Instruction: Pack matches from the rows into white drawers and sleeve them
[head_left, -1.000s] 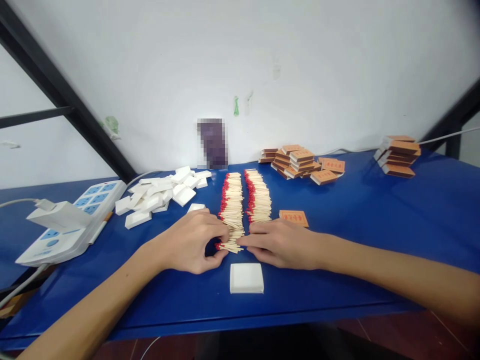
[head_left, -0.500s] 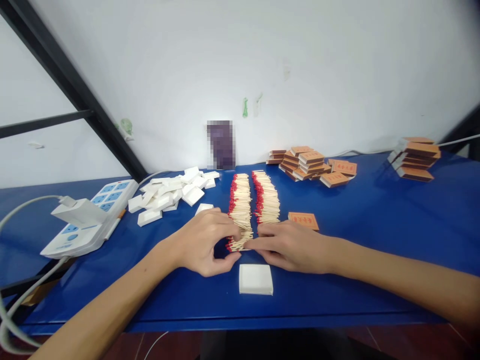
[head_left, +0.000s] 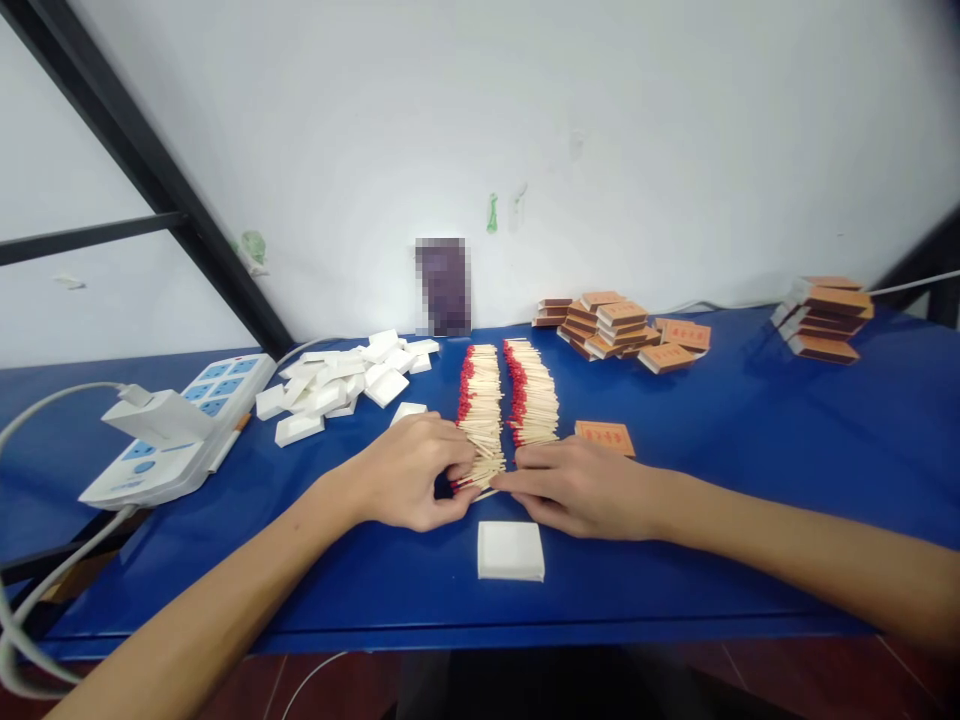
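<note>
Two long rows of red-headed matches lie on the blue table, a left row [head_left: 482, 385] and a right row [head_left: 534, 395]. At the near end of the left row, my left hand [head_left: 416, 470] closes thumb and curled fingers around some matches at their red-head side. My right hand [head_left: 581, 488] meets the same matches from the right, its bent fingers closed at their plain ends; its exact hold is partly hidden. Just in front of both hands lies a white matchbox tray [head_left: 511, 550]. An orange matchbox cover [head_left: 606, 438] rests behind my right wrist.
A heap of white matchbox trays [head_left: 345, 378] lies at the back left, beside a power strip [head_left: 180, 430] with cables. Orange matchboxes [head_left: 619, 325] are piled at the back right, and a leaning stack [head_left: 825, 320] stands farther right. A pixelated dark object [head_left: 444, 287] leans on the wall.
My left thumb has moved up and in against the near matches, closing the gap to its fingers. My right hand stays nearly in place. The view has shifted slightly.
</note>
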